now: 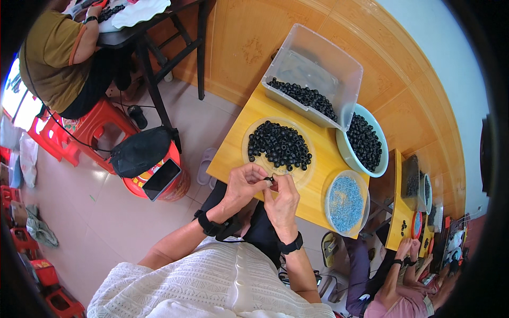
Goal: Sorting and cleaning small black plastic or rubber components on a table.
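Note:
Just off the near edge of the yellow table (225, 153), my left hand (244, 185) and my right hand (282, 204) meet fingertip to fingertip. Pinched between them is a small black ring-like part (269, 179), partly hidden by the fingers. Beyond my hands, a pile of black ring-like parts (280, 144) lies on a round clear tray (245, 142). To the right stands a round clear tub (366, 209) of tiny blue pieces (345, 203), too small to name.
At the table's back stand a clear plastic bin (318, 61) and a pale blue basin (344, 151), both with black parts. On the left, a phone (162, 179) and black bag (140, 152) rest on a red bucket (177, 188). Other people sit at the upper left and lower right.

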`<state>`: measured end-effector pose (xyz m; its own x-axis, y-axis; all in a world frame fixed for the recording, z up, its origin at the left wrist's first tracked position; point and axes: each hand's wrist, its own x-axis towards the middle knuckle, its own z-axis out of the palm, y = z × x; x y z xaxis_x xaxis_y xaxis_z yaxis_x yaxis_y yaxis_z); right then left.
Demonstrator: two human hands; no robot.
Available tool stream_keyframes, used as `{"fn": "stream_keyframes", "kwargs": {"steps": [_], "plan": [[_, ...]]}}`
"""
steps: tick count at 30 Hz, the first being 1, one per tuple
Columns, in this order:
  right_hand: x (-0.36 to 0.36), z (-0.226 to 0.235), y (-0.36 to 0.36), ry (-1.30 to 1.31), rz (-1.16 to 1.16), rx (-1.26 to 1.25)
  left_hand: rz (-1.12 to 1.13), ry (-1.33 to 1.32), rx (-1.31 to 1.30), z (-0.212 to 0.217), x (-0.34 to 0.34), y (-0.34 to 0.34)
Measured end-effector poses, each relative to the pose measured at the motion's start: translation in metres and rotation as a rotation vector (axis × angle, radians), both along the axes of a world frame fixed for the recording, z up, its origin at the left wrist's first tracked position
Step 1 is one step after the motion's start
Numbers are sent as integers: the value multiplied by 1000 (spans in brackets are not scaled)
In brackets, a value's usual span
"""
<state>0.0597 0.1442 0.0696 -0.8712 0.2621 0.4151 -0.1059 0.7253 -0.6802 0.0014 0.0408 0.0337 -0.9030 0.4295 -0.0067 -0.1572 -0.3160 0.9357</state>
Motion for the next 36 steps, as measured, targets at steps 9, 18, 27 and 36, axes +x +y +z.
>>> {"fn": "stream_keyframes", "kwargs": {"steps": [9,18,27,36], "plan": [[-1,-11,1,-4,15,104,54,4,5,-7,4,1],[-3,-8,6,36,0,103,-65,-97,8,-5,-2,-6],[3,-2,3,-129,43,228,-292,-36,-264,-17,3,-13],[18,-2,10,-133,43,223,-316,-177,-144,-9,17,-4]]}}
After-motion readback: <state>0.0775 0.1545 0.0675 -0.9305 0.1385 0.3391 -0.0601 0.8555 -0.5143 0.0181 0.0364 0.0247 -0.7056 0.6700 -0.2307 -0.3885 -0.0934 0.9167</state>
